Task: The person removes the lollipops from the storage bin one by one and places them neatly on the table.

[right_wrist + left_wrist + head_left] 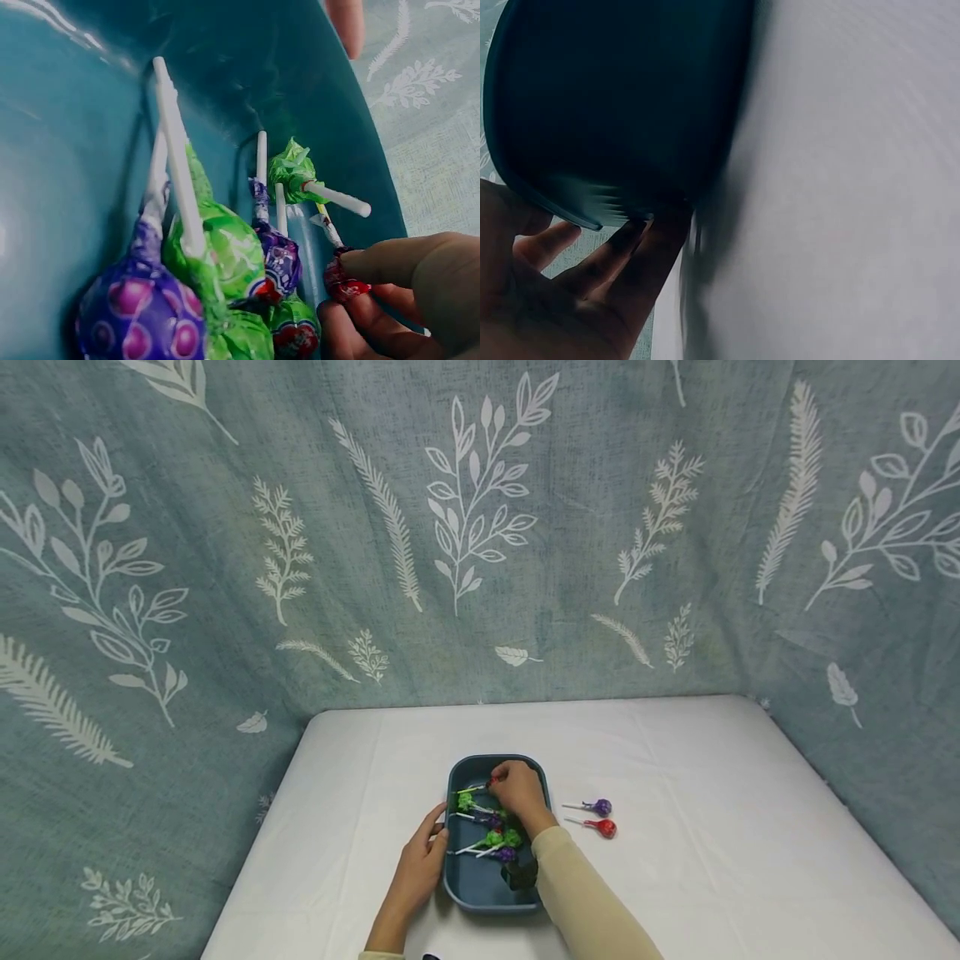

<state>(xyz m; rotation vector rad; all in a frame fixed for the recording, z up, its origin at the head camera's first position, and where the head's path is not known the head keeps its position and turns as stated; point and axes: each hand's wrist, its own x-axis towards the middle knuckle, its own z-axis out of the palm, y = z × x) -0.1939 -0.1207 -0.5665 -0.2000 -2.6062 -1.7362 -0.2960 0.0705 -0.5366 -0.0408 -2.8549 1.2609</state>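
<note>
A dark blue-green plastic bin (480,908) stands on the table with several wrapped lollipops in it. My left hand (422,862) holds the bin's left side at the rim; in the left wrist view, thumb and fingers (656,259) are about the wall's edge. Inside the bin's far part, my right hand (519,789) pinches a red-wrapped lollipop (341,277) by its head. Beside it lie a green lollipop (294,171), purple lollipops (139,319) and further green ones (225,247), most sticks pointing left.
To the right of the bin, a purple lollipop (602,808) and a red lollipop (606,828) lie on the white-covered table (697,852). A leaf-patterned green-blue cloth (570,610) hangs behind and around the table.
</note>
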